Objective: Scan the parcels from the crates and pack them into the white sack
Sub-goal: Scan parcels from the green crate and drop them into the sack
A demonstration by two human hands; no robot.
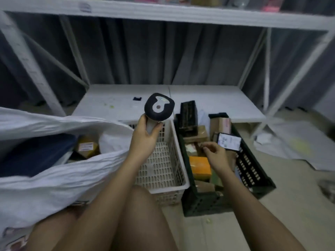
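Head view showed the white sack [54, 171] open at left, parcels inside. Beside it stood a white crate [163, 160], then a dark crate [253, 171] holding parcels [200, 166]. The left hand [145, 138] gripped the scanner [159, 107]; the right hand [217, 154] hovered with loosely curled fingers, holding nothing.

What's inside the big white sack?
Through the mouth of the white sack, a brown parcel with a label, a dark blue item and something white show. Anything deeper is covered by the sack's folds.
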